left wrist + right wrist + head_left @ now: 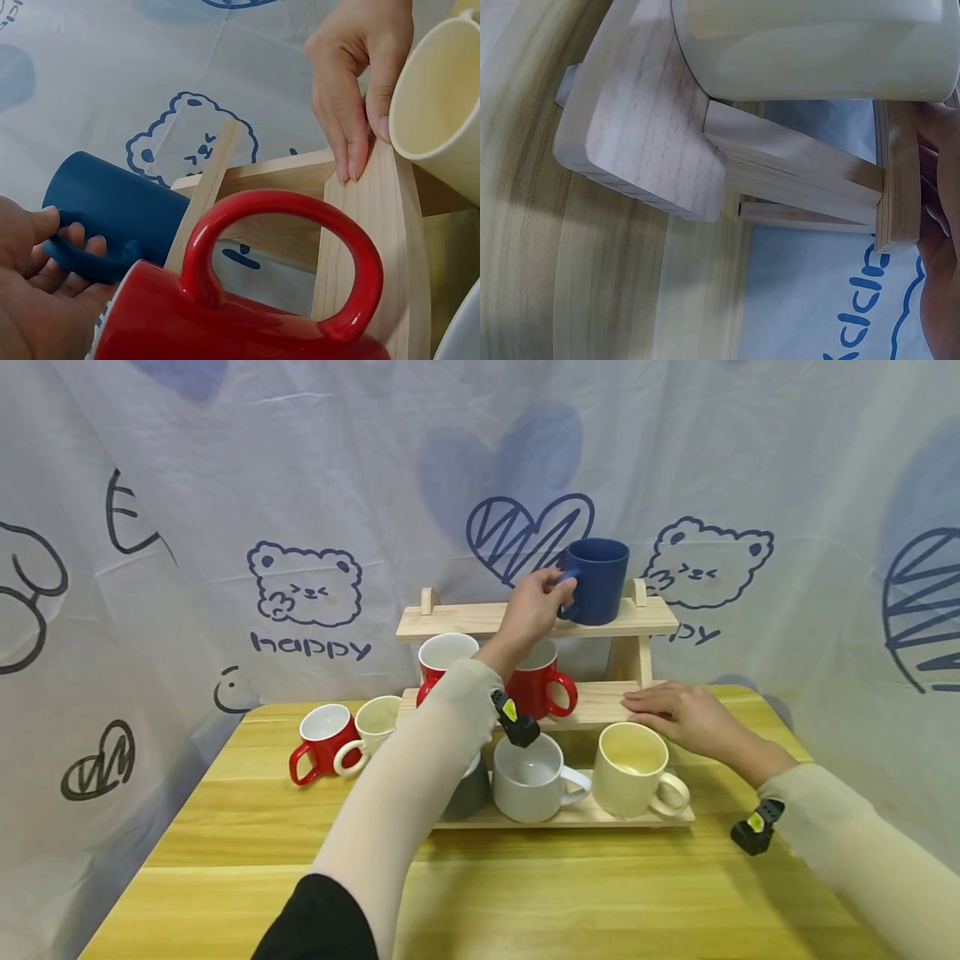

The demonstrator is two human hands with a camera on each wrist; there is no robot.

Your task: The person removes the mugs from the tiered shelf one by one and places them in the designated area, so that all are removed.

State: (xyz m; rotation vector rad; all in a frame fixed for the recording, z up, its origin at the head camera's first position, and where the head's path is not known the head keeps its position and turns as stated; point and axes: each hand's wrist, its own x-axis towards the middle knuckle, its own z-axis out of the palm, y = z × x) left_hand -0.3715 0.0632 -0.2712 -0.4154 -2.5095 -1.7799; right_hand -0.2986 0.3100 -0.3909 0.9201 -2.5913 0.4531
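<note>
On the right part of the top shelf stands a dark blue mug, upright. My left hand holds its handle, thumb on top and fingers curled through the loop, as the left wrist view shows with the blue mug. My right hand rests on the right end of the wooden rack's middle shelf, fingers stretched out along the board. Just below it, a pale yellow mug sits on the bottom shelf, its handle to the right.
Two red mugs, one of them a red mug right of my forearm, stand on the middle shelf. A white mug and a grey mug share the bottom shelf. Left of the rack, a red mug and cream mug stand on the table.
</note>
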